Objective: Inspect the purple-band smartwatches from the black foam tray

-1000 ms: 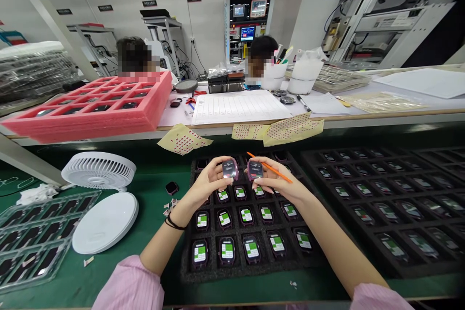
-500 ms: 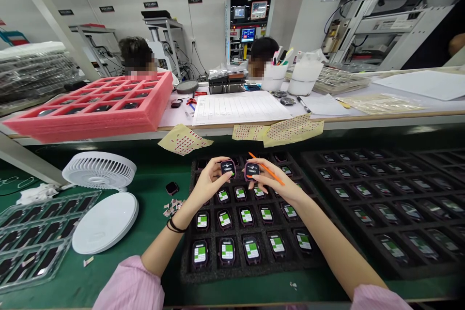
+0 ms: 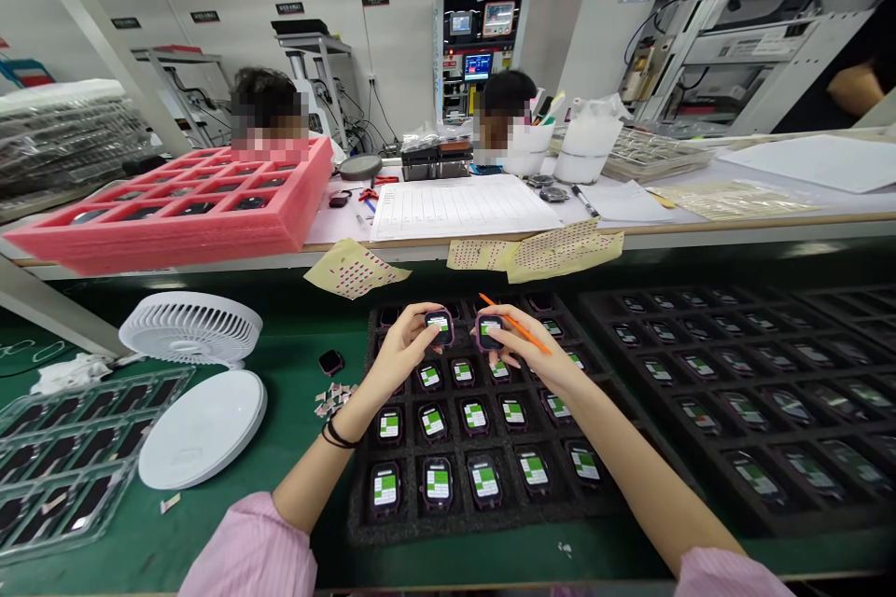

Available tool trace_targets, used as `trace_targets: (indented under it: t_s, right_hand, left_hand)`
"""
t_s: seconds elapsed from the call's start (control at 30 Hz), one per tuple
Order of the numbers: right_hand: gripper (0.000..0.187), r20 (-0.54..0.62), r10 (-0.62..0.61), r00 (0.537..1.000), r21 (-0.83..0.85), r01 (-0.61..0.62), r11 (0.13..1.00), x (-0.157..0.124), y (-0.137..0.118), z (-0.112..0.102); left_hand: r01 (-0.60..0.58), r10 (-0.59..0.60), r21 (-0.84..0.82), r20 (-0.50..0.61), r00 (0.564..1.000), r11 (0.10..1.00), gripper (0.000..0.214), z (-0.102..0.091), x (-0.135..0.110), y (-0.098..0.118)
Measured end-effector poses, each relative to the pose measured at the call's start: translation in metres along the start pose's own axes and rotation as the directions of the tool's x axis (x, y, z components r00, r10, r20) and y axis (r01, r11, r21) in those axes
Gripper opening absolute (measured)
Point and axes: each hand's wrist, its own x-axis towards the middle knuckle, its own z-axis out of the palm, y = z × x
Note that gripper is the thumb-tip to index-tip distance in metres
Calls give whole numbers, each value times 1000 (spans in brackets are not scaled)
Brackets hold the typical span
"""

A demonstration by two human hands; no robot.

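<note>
My left hand (image 3: 410, 342) is closed around a smartwatch body (image 3: 441, 325), its thumb lying on the lit screen. A second smartwatch body (image 3: 488, 333) is gripped in my right hand (image 3: 525, 345), with the thumb over its screen too. An orange stick-like tool (image 3: 516, 325) lies across the back of the right hand, tucked between its fingers. Both watches are held side by side, a small gap apart, above a black foam tray (image 3: 448, 440). In the tray's pockets sit several watches with white and green screens; the hands hide some of the far pockets.
Right of the tray is another black foam tray (image 3: 707, 410) of watches. At left stand a white fan (image 3: 192, 326) and a clear tray (image 3: 77, 457) of dark parts. A lone watch (image 3: 331, 362) lies beside small scraps (image 3: 334, 399). A pink foam tray (image 3: 308, 205) rests on the shelf.
The screens of both held watches have changed from dark pages with text to lighter ones showing white and green. My right thumb has shifted up onto its screen.
</note>
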Motion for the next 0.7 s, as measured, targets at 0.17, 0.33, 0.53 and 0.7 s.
trace_targets:
  t_s: [0.17, 0.33, 0.53, 0.7]
  right_hand:
    - [32, 52, -9, 999, 11, 8, 1000, -1, -3, 0]
    - [41, 90, -10, 996, -10, 11, 1000, -1, -5, 0]
    - [35, 68, -7, 998, -27, 9, 1000, -1, -3, 1]
    - [24, 0, 25, 1000, -46, -25, 999, -2, -6, 2]
  left_hand:
    - [7, -7, -5, 10, 1000, 1000, 37, -1, 1, -3]
    - [-32, 31, 19, 50, 998, 999, 43, -2, 2, -9]
    - [-3, 3, 4, 24, 1000, 1000, 38, -1, 2, -8]
    - [59, -60, -45, -11, 998, 997, 36, 1, 2, -3]
